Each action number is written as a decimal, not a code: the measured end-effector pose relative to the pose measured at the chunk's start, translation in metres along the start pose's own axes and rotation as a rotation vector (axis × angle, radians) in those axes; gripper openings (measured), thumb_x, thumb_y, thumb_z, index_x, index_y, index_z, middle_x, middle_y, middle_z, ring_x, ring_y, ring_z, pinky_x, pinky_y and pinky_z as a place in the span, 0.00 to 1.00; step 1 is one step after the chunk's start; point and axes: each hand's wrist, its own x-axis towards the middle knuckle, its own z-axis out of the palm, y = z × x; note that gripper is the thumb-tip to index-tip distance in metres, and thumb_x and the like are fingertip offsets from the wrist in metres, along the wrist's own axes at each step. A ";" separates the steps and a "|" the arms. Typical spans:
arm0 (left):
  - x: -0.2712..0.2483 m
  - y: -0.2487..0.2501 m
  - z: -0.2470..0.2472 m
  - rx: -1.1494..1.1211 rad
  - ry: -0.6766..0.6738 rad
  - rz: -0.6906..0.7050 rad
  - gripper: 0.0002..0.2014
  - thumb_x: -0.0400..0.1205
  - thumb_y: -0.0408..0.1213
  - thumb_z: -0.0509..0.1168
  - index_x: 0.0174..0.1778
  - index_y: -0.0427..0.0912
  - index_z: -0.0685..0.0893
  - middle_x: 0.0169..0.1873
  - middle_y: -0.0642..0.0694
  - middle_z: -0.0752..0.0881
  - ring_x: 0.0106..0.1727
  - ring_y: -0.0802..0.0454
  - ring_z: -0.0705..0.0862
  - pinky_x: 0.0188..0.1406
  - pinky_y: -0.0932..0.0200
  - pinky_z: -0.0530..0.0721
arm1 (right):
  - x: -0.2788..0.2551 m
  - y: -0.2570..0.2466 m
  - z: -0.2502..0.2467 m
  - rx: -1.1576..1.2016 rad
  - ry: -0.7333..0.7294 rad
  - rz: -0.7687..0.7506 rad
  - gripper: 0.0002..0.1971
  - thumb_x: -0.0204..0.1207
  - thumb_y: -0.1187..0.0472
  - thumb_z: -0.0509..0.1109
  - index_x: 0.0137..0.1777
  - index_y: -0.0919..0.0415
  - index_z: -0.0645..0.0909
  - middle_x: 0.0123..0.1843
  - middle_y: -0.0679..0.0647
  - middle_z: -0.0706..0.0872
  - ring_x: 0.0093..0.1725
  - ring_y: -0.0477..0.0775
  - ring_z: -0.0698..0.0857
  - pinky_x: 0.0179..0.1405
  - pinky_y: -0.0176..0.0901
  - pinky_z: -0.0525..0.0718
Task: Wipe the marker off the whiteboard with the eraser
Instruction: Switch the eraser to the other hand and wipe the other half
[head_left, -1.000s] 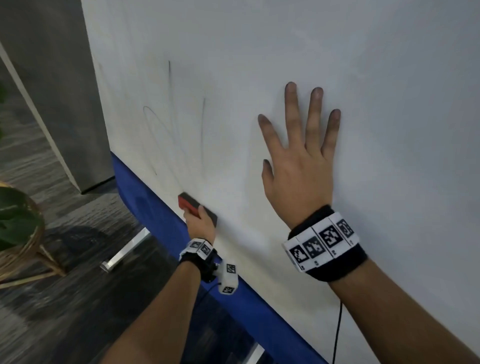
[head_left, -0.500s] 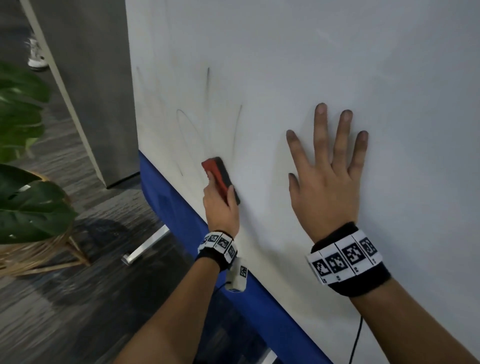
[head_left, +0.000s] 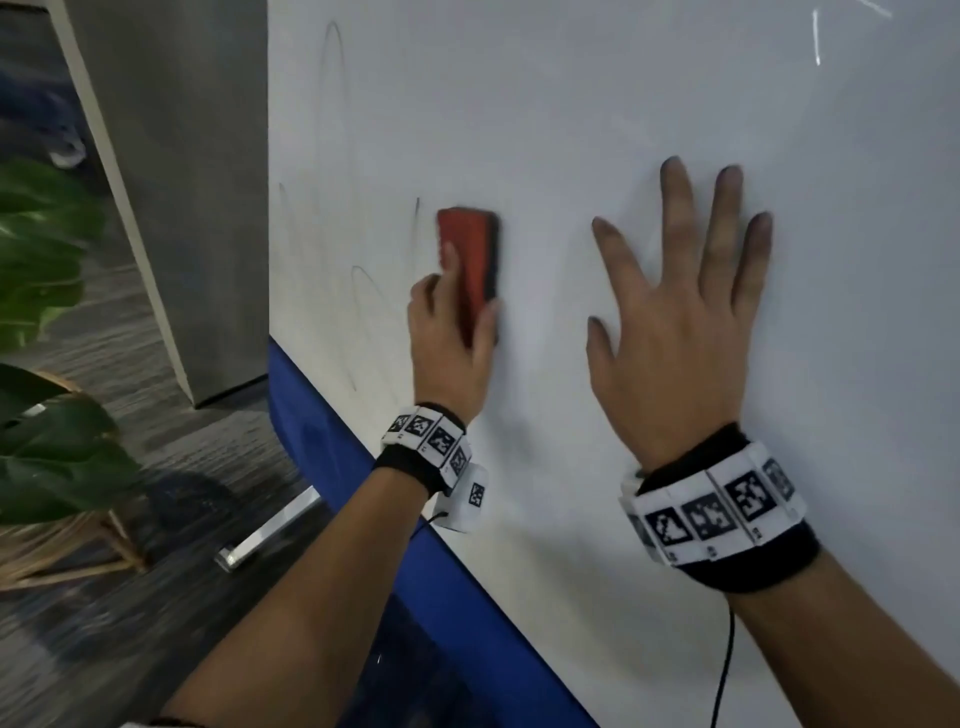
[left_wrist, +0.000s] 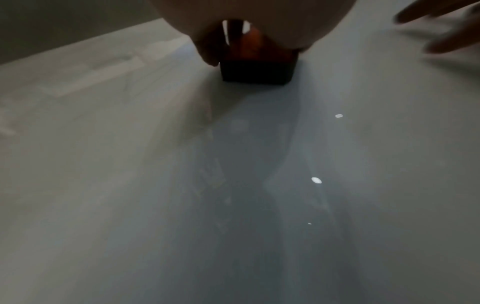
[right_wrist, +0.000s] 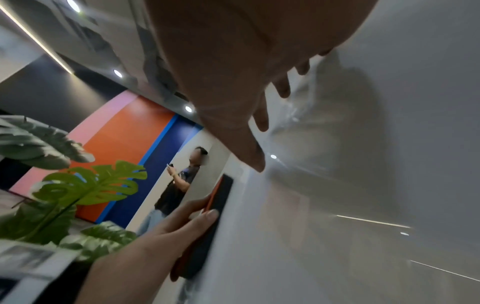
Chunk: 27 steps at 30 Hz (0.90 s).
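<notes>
Our left hand (head_left: 449, 338) grips the eraser (head_left: 470, 270), pressed flat on the whiteboard (head_left: 571, 130); our right hand (head_left: 675, 332) rests there, fingers spread. Faint marker strokes (head_left: 415, 223) remain left of the eraser, so we judge the wiping unfinished.

head view down, wrist views close, sharing whiteboard (head_left: 571, 104)

An office-like common space — a large white whiteboard (head_left: 571, 130) on a blue base, grey wood-look flooring (head_left: 104, 623), a leafy green potted plant (right_wrist: 85, 185), recessed ceiling spotlights (right_wrist: 117, 73), orange-and-blue wall panels (right_wrist: 130, 139).
</notes>
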 end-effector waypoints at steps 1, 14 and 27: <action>0.004 -0.015 -0.001 -0.001 0.038 -0.127 0.33 0.88 0.49 0.61 0.88 0.46 0.60 0.67 0.38 0.74 0.66 0.42 0.79 0.72 0.49 0.79 | -0.002 -0.002 0.003 -0.005 -0.023 -0.004 0.38 0.76 0.55 0.76 0.85 0.52 0.67 0.91 0.64 0.48 0.89 0.75 0.46 0.87 0.70 0.41; 0.072 -0.004 -0.022 0.082 0.042 -0.118 0.33 0.89 0.49 0.61 0.89 0.48 0.58 0.67 0.39 0.76 0.65 0.43 0.78 0.69 0.53 0.76 | 0.025 -0.033 0.020 0.005 -0.011 -0.024 0.37 0.73 0.64 0.77 0.83 0.53 0.71 0.91 0.65 0.51 0.89 0.75 0.48 0.84 0.79 0.40; 0.014 -0.042 -0.018 0.045 0.003 -0.330 0.33 0.90 0.49 0.59 0.89 0.43 0.57 0.69 0.44 0.76 0.69 0.48 0.77 0.72 0.55 0.76 | 0.017 -0.058 0.044 -0.033 -0.046 -0.004 0.39 0.77 0.64 0.76 0.87 0.54 0.64 0.91 0.67 0.47 0.88 0.78 0.46 0.84 0.75 0.36</action>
